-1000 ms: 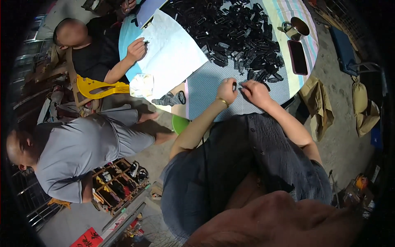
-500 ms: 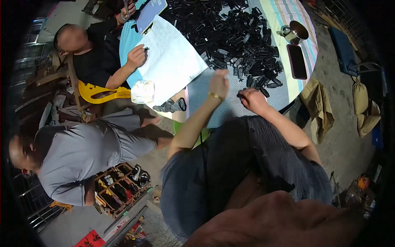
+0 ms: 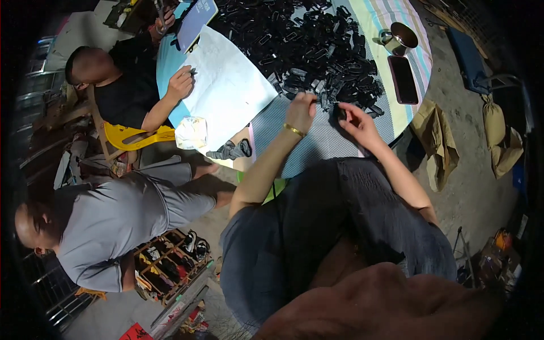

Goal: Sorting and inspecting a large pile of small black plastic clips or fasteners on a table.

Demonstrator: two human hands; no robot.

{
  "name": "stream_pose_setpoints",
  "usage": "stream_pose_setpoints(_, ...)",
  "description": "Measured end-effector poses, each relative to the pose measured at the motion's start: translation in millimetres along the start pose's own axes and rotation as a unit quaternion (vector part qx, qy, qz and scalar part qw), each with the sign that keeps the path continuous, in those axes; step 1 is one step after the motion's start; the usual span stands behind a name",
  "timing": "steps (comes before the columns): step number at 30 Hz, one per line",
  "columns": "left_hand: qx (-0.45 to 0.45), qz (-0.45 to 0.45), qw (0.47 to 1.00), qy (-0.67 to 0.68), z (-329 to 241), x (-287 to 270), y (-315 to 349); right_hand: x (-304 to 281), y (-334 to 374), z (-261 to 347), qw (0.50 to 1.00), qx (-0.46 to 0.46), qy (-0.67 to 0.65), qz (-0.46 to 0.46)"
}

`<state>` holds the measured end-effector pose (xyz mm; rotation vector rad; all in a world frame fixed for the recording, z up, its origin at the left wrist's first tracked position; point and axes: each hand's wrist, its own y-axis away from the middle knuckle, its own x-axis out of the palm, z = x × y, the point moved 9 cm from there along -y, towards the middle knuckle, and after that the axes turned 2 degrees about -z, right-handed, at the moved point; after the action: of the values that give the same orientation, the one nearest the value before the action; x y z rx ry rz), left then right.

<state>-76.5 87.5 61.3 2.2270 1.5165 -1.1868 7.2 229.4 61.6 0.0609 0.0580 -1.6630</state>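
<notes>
A wide heap of small black plastic parts (image 3: 306,51) covers the far middle of the table. At its near edge is my left hand (image 3: 301,112), with a gold-coloured band at the wrist. Its fingers are curled and pressed together, and whatever they may hold is hidden. To the right, my right hand (image 3: 360,126) pinches a small black plastic part (image 3: 340,113) between thumb and fingers, just in front of the heap. Several greyer loose parts lie between the two hands.
A white sheet (image 3: 226,79) and a notebook (image 3: 196,22) lie left of the heap. A metal mug (image 3: 403,38) and a phone (image 3: 403,79) stand and lie on the right. A seated person (image 3: 127,79) writes at the left; another person (image 3: 122,221) in grey is nearer.
My left hand has drawn back slightly toward me. My right hand has lifted, its fingers opening out around a black part now plainly seen. The whole view has shifted a little.
</notes>
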Motion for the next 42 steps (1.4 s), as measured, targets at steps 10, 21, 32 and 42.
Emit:
stream_pose_setpoints(10,-0.256,0.171,0.825,0.473,-25.8,42.7,32.0,8.9,1.6,-25.8,0.945,0.165,-0.281,-0.010)
stream_pose_setpoints(21,-0.248,0.255,0.788,0.503,-51.5,24.8,40.8,4.4,12.1,-21.6,0.961,0.162,-0.221,-0.019)
stream_pose_setpoints(32,-0.081,0.090,0.947,0.299,-59.7,-12.1,22.8,4.4,13.5,6.5,0.976,0.105,-0.185,-0.052)
stream_pose_setpoints(42,-0.237,-0.001,0.844,0.480,-32.9,24.4,46.3,-6.3,17.6,29.8,0.979,-0.107,0.082,-0.155)
